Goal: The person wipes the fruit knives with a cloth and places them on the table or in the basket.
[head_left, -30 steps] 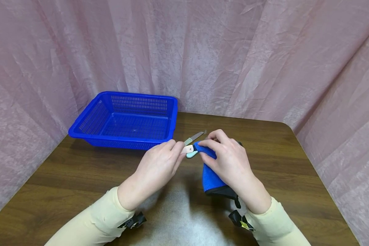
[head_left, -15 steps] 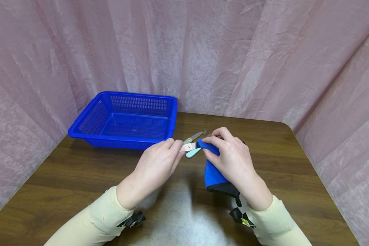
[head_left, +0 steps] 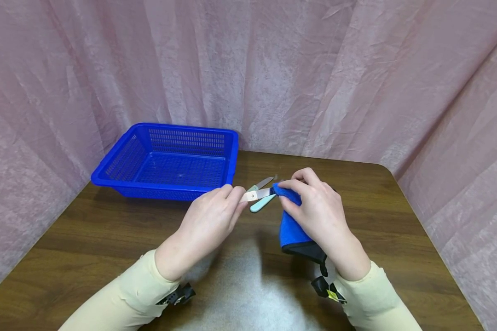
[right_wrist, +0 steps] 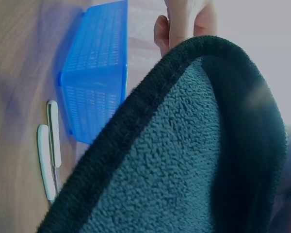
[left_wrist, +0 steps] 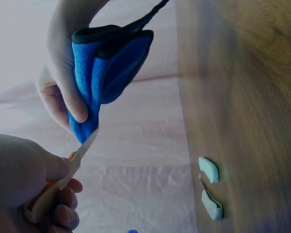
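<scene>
My left hand [head_left: 207, 218] grips the pale cream handle of a small folding knife [head_left: 250, 196] whose blade points right. A blue cloth with black edging [head_left: 293, 229] is pinched around the blade's tip end by my right hand [head_left: 320, 211]; its lower part hangs down. In the left wrist view, the cloth [left_wrist: 89, 73] is folded over the end of the blade [left_wrist: 88, 143]. Bare metal shows between handle and cloth. Beyond the hands, a mint-handled knife [head_left: 260, 205] lies on the table beside a pale green-handled knife [head_left: 267, 182] with its blade out.
A blue plastic basket [head_left: 161, 187] with slotted sides stands at the back left of the wooden table [head_left: 377, 197]. Pink curtains [head_left: 281, 78] hang right behind the table and along its sides.
My right hand has drawn the cloth to the right and slightly away along the blade, so more bare metal shows. The left hand has barely shifted, keeping its grip on the knife.
</scene>
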Available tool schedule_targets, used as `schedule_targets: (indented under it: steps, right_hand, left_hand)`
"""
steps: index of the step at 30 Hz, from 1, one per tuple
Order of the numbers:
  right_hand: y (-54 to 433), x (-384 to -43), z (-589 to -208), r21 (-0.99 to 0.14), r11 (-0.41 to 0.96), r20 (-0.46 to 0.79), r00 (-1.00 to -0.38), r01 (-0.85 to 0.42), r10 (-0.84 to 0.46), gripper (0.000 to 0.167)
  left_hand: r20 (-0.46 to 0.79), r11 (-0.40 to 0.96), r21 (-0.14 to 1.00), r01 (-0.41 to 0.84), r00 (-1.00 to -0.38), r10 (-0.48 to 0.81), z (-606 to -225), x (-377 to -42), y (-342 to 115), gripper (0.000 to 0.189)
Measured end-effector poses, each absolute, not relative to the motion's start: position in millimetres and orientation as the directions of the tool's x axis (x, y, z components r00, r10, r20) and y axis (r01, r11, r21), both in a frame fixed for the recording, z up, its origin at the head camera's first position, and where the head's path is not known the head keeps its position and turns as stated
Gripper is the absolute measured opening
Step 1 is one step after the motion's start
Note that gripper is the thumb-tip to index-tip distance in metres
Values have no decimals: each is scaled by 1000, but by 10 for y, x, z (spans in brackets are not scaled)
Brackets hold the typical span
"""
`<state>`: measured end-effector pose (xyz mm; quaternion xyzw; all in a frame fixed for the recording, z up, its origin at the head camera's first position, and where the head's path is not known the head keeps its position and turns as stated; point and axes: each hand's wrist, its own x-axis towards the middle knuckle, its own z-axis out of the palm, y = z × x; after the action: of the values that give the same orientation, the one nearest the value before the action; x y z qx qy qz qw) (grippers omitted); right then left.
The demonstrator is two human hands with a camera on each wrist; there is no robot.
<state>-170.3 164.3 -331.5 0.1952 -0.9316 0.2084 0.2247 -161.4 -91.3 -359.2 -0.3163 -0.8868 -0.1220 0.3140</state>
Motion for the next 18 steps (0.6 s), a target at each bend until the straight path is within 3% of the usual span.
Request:
schedule_targets:
  steps: [18]
  right_hand:
    - [1786, -1756, -3270, -327, 860, 489, -849, -391, -200, 25]
  left_hand:
    - [660, 772, 11, 636, -584, 472, -3580, -1631, -937, 17]
